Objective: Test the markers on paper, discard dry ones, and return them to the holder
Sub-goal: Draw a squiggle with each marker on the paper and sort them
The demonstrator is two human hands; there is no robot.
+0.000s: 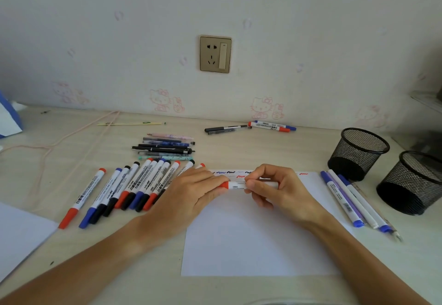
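Both my hands hold one red-capped whiteboard marker point(235, 185) level above the top of the white paper point(253, 240). My left hand point(193, 191) grips its red cap end; my right hand point(277, 186) pinches the white barrel. Red, blue and black scribbles point(229, 173) run along the paper's far edge. A row of several whiteboard markers point(134, 187) lies left of the paper. Three blue and purple-tipped pens point(351, 199) lie at its right. Two black mesh holders point(358, 152) point(411, 182) stand at the right, and nothing shows above their rims.
A pile of dark gel pens point(165, 146) lies behind the marker row. More pens and markers point(251, 126) rest near the wall, with a pencil point(131, 123) and a pink cord point(71, 135) at left. Another sheet point(19, 235) sits at the lower left.
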